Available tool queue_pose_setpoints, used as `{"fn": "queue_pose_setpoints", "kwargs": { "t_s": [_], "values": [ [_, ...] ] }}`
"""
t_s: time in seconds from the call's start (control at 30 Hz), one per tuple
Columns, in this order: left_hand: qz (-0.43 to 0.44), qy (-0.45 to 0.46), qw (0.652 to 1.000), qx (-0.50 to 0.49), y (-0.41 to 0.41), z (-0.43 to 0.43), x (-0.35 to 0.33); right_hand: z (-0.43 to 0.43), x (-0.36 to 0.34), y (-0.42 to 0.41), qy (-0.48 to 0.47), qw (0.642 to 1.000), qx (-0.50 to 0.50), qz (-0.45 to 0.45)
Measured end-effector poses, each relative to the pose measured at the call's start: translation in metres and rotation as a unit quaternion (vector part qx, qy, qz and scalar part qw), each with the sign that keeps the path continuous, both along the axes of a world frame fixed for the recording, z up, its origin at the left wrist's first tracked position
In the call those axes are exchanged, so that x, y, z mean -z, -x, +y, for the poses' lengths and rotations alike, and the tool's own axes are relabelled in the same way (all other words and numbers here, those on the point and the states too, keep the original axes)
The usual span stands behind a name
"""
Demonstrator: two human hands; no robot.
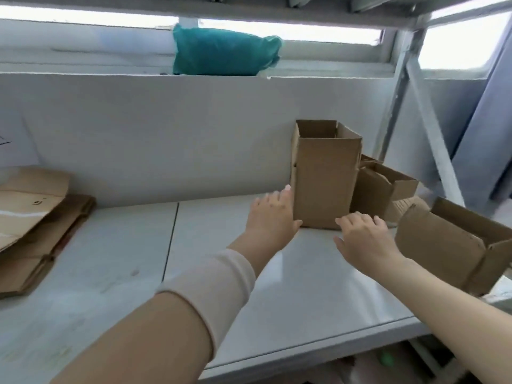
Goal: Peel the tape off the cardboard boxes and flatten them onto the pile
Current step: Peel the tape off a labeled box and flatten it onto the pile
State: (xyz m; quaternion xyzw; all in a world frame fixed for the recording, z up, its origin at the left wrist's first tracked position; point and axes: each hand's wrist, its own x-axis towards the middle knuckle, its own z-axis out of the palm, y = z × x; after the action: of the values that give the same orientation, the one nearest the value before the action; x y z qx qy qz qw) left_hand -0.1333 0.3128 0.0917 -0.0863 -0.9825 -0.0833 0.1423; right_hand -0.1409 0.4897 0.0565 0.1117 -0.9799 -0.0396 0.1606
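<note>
So we're at the tall open-topped box (327, 178), standing upright at about 1 o'clock on the white worktop (124, 259), close to the wall. Our left hand (270, 214) is flat against its left side down low, fingers (285, 195) straight and close together. Our right hand (365, 239) is at the box's lower right front corner, fingers (352, 218) loosely spread. We can't tell if they're actually touching cardboard. Neither hand pinches anything. The pile of flattened cardboard (36, 225) sits well away at 9 o'clock.

What could go wrong, our guess: the box is tall, narrow and probably light, so a low push from one side only could tip it, or shove it into the smaller open box (385, 187) just beside it at 2 o'clock. Another open box (448, 242) at 3 o'clock sits near the worktop's right edge, right by our wrist, so a careless swing could knock it off. We also can't see any tape from here. If the bottom is taped and we squash first, it'll likely crumple or tear.
</note>
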Motion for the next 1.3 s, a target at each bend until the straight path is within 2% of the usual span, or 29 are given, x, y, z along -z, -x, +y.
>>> {"fn": "queue_pose_setpoints", "kwargs": {
  "t_s": [0.07, 0.13, 0.27, 0.37, 0.47, 0.57, 0.67, 0.77, 0.87, 1.0, 1.1, 1.17, 1.23, 1.3],
  "values": [
    [-0.004, -0.089, 0.996, 0.002, 0.025, 0.024, -0.005, 0.021, 0.002, 0.01, -0.003, 1.0, 0.021, -0.009],
    [0.003, -0.14, 0.99, 0.001, 0.055, 0.038, -0.014, 0.035, 0.005, 0.024, 0.015, 1.0, 0.019, 0.0],
    [0.072, -0.127, 0.989, 0.001, 0.114, 0.044, -0.042, 0.049, 0.01, 0.055, 0.041, 0.999, 0.02, 0.013],
    [0.066, -0.104, 0.992, -0.011, 0.141, 0.043, -0.055, 0.054, 0.01, 0.075, 0.079, 0.996, 0.031, 0.021],
    [0.071, -0.111, 0.991, 0.011, 0.152, 0.038, -0.055, 0.05, 0.01, 0.09, 0.144, 0.988, 0.047, -0.011],
    [0.091, -0.158, 0.98, 0.073, 0.142, 0.028, -0.056, 0.042, 0.007, 0.099, 0.305, 0.948, 0.068, -0.053],
    [0.15, -0.249, 0.951, 0.1, 0.118, 0.014, -0.069, 0.032, 0.003, 0.097, 0.471, 0.878, 0.042, -0.079],
    [0.204, -0.316, 0.925, 0.048, 0.09, -0.009, -0.087, 0.011, -0.012, 0.08, 0.558, 0.827, -0.023, -0.074],
    [0.258, -0.332, 0.907, -0.019, 0.065, -0.038, -0.105, -0.014, -0.037, 0.056, 0.606, 0.793, -0.06, -0.033],
    [0.305, -0.329, 0.89, -0.081, 0.036, -0.067, -0.128, -0.045, -0.078, 0.025, 0.584, 0.809, -0.074, -0.008],
    [0.324, -0.321, 0.883, -0.111, 0.019, -0.084, -0.143, -0.065, -0.105, 0.006, 0.572, 0.814, -0.083, -0.058],
    [0.293, -0.31, 0.897, -0.117, 0.013, -0.092, -0.145, -0.077, -0.113, -0.001, 0.51, 0.852, -0.064, -0.101],
    [0.225, -0.325, 0.916, -0.074, 0.002, -0.098, -0.133, -0.089, -0.113, -0.007, 0.446, 0.888, -0.039, -0.109],
    [0.146, -0.322, 0.935, -0.035, -0.01, -0.103, -0.112, -0.097, -0.112, -0.01, 0.422, 0.902, -0.027, -0.092]
  ]
}}
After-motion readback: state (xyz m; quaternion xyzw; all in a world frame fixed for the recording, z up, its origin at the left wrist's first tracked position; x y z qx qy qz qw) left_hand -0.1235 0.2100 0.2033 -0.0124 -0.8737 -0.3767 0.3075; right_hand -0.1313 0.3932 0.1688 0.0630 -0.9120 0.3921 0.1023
